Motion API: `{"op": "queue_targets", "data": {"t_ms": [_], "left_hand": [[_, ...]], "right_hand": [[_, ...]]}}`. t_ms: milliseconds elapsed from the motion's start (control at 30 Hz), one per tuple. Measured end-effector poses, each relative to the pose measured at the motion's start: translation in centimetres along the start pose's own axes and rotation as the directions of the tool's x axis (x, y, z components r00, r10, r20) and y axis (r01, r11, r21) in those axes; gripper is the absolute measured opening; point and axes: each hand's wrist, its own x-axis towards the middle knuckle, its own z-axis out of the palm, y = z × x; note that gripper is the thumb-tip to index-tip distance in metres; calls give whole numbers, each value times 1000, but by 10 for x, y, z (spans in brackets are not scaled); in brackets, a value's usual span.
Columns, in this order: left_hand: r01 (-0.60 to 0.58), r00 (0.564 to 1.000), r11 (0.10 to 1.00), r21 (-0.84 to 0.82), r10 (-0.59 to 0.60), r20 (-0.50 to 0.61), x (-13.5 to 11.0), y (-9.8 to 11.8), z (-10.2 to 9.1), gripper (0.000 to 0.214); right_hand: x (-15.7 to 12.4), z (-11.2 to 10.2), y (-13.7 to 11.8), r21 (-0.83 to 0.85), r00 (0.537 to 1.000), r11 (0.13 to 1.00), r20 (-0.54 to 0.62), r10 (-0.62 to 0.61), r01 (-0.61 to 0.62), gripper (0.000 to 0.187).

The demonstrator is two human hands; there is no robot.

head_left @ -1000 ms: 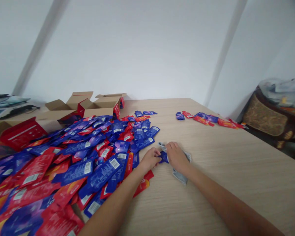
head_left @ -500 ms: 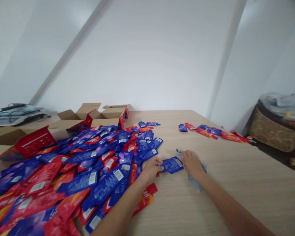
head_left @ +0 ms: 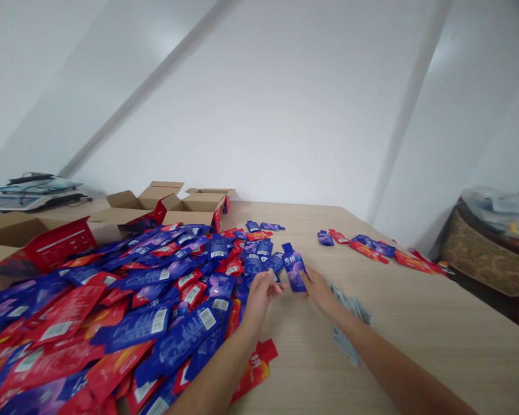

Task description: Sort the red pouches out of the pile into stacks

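My right hand grips a blue and purple sachet by its lower right edge. The sachet stands nearly upright, printed front toward me, spout end at the top. Just left of it is my left hand, fingers apart and a little bent, holding nothing and not touching the sachet. Under and beside my right forearm lies a crumpled grey-blue cloth, partly covered by the arm. A large pile of blue and red sachets spreads left of my hands. One red sachet lies near my left forearm.
Open cardboard boxes stand behind the pile at the left. A row of sachets lies along the table's far right. Papers and a dark cord are at the far left. A patterned chair stands beyond the right edge.
The blue sachet has passed from my left hand to my right, turned from its barcode side to its front and raised. My right hand has left the cloth.
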Motion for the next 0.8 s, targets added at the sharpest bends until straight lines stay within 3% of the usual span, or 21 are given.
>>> {"op": "queue_targets", "data": {"t_ms": [100,200,400,533,633,800], "left_hand": [[42,999,978,206,-34,-42,3,-22,-6,36],[45,999,888,458,-52,3,4,-42,-14,30],[32,996,770,637,-75,41,0,-37,-14,20],[39,995,750,660,-87,40,-3,-30,-9,19],[54,994,739,671,-102,31,-4,-31,-9,19],[54,993,771,635,-106,44,-1,-37,-11,14]], "right_hand": [[42,-1,0,36,1000,999,12,-11,11,31],[81,-11,6,-43,1000,999,-20,-24,23,34],[140,-59,62,-347,982,922,-134,133,-172,35],[156,-82,108,-502,961,819,-152,233,-278,44],[160,-84,131,-568,951,766,-113,288,-300,50],[146,-65,137,-622,978,771,38,206,-138,50]]}}
